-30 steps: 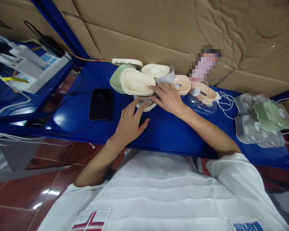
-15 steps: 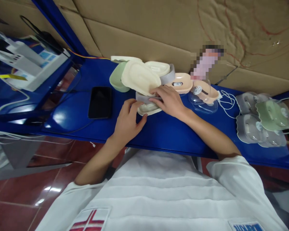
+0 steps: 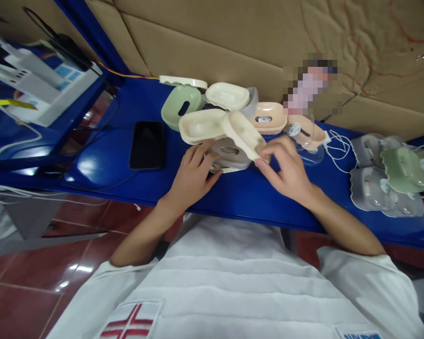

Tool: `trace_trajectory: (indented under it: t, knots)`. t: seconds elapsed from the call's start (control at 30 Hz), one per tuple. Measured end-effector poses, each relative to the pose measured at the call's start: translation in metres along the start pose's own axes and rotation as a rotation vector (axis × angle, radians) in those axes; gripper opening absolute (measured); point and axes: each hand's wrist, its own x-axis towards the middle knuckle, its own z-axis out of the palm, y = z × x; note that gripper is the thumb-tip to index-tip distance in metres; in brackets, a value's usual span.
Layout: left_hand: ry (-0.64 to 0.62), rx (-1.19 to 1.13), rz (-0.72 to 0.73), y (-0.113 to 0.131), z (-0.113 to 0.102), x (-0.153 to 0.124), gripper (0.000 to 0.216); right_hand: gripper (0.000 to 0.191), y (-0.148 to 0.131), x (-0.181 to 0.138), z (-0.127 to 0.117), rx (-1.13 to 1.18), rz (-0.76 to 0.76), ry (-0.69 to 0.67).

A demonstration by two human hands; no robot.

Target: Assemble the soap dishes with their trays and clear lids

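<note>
My right hand [image 3: 286, 170] pinches the lower end of a cream oval dish [image 3: 245, 134], which is tilted. Its upper end overlaps another cream dish [image 3: 201, 126] lying hollow side up. Beneath them is a grey slotted soap dish [image 3: 235, 160], with a cream edge showing below it. My left hand [image 3: 194, 174] grips the grey dish's left side, fingers over the rim and thumb at the front. Behind stand a green slotted dish [image 3: 173, 106] and a further cream dish [image 3: 229, 95].
Left of my hands lies a black phone [image 3: 147, 145]. Peach dishes [image 3: 273, 113] and a white cable [image 3: 339, 148] lie to the right. Several clear-lidded soap boxes [image 3: 369, 188] are stacked at the far right. A power strip [image 3: 70, 92] sits far left; cardboard [image 3: 205, 42] lines the back.
My right hand has moved right, swinging a cream dish up and out from the pile. A cream dish that lay over the green one now sits lower, hollow side showing. My left hand stays near the grey dish.
</note>
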Motion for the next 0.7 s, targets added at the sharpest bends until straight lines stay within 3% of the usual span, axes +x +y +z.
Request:
trace_trajectory:
  t: [0.1,0.17,0.3,0.37,0.47,0.63,0.7]
  knots:
    - [0.027,-0.062,0.001,-0.001,0.000,0.000,0.018,0.008,-0.011,-0.051,-0.032,0.017,-0.064,-0.044]
    - [0.059,-0.114,-0.009,-0.001,-0.001,0.001,0.015,0.018,-0.018,-0.087,-0.041,0.022,-0.112,-0.105]
    - [0.182,-0.153,-0.039,0.002,-0.003,0.001,0.021,0.017,-0.027,-0.137,-0.028,-0.006,-0.068,-0.156]
    - [0.211,-0.146,-0.019,0.006,-0.003,0.000,0.024,0.011,-0.028,-0.145,-0.013,-0.037,-0.037,-0.168]
    - [0.153,-0.121,0.080,0.015,-0.002,-0.003,0.021,0.011,-0.026,-0.142,0.008,-0.093,0.029,-0.169]
    - [0.087,-0.118,0.260,0.032,0.000,-0.015,0.015,0.036,-0.018,-0.138,0.021,-0.142,0.049,0.170]
    - [0.045,-0.107,0.326,0.037,-0.002,-0.018,0.011,0.047,-0.018,-0.138,0.020,-0.183,0.024,0.155]
